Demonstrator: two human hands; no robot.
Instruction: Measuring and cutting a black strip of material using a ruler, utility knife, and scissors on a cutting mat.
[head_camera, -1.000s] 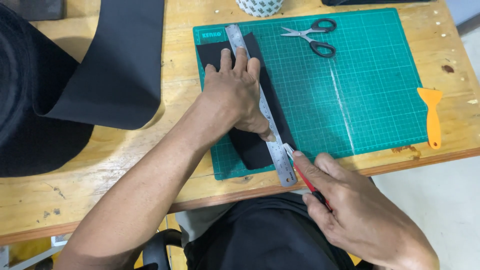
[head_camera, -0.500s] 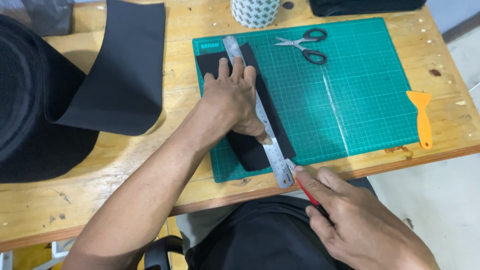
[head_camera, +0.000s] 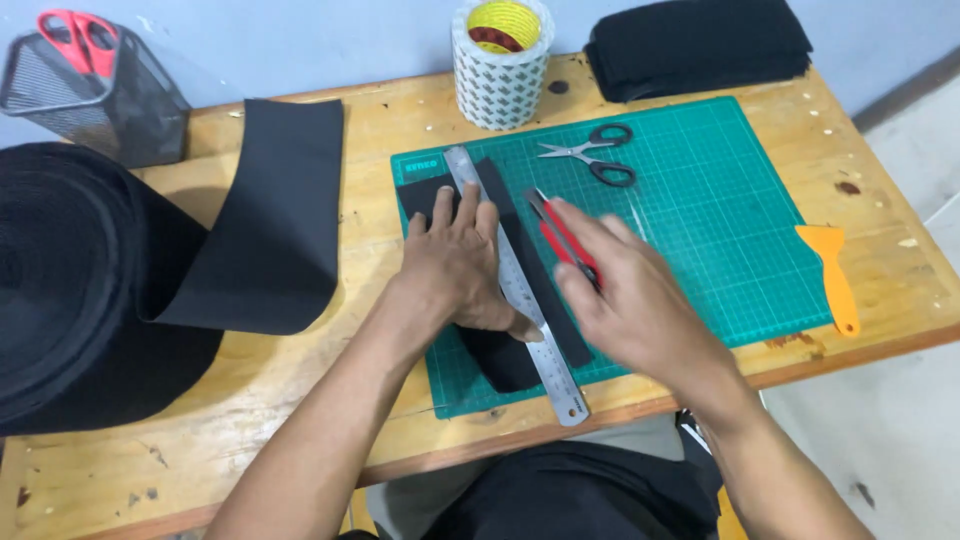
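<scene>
left hand (head_camera: 462, 262) spread flat, fingers open, pressing a steel ruler (head_camera: 515, 285) onto a black strip (head_camera: 500, 350) on the green mat (head_camera: 700, 220). right hand (head_camera: 625, 295), just right of the ruler, closed around a red knife (head_camera: 560, 232), blade pointing away. scissors (head_camera: 590, 155) beyond it.

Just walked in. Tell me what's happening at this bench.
A person presses the left hand flat on a steel ruler laid over a black strip on a green cutting mat. The right hand holds a red utility knife beside the ruler's right edge. Scissors lie on the mat.
</scene>
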